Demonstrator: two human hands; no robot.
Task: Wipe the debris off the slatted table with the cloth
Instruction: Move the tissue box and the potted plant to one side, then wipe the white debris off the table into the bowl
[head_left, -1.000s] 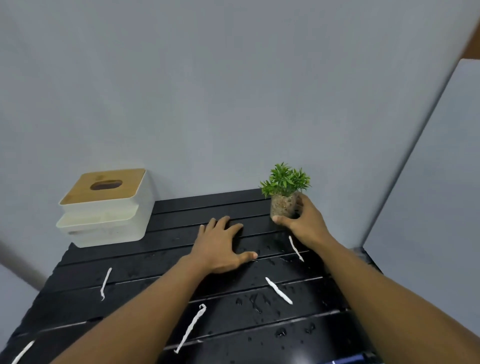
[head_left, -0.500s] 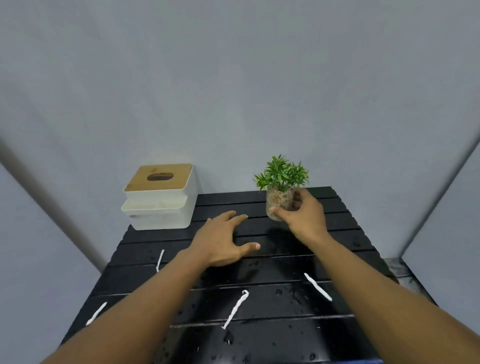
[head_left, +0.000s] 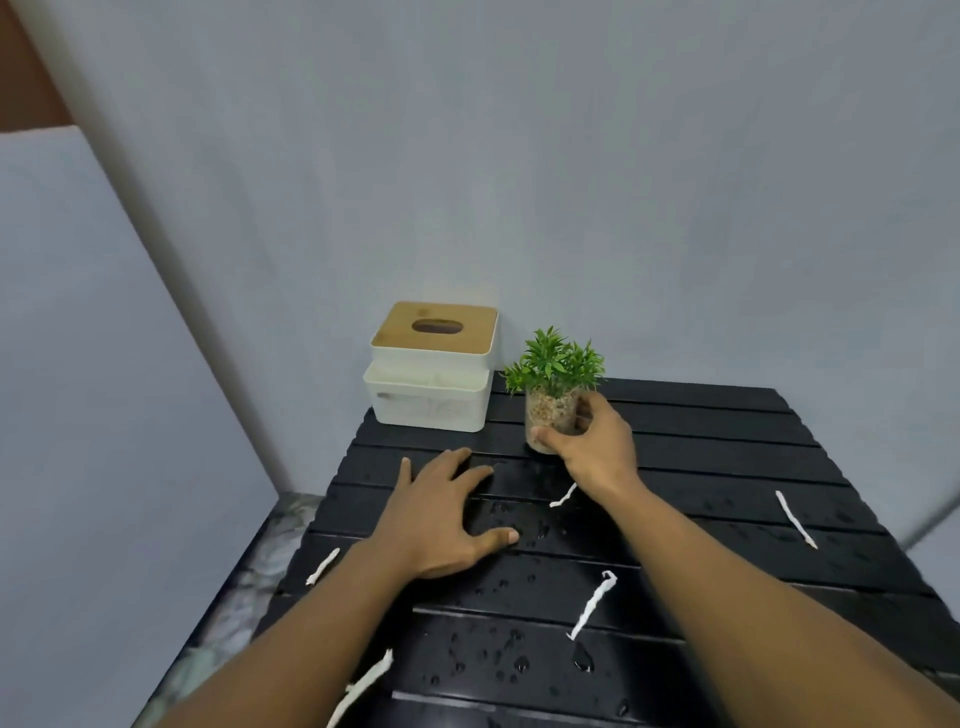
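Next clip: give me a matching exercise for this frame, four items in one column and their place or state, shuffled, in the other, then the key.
Items:
1. left hand
2. right hand
3. tissue box
4. paper strip

States:
A. at the far left corner of the slatted table
B. lying loose near the right edge
C. grip closed around the potted plant
D. palm down, fingers spread on the wet slats

Pairs: 1-D, 2-C, 3-A, 4-B

You are in a plain domestic-looking corner: bare grey walls (head_left: 519, 182) meet behind a black slatted table (head_left: 727, 447) carrying a white tissue box with a wooden lid (head_left: 434, 364) and a small green potted plant in a clear pebble-filled glass (head_left: 553, 387). Marbled flooring (head_left: 260, 571) shows below.
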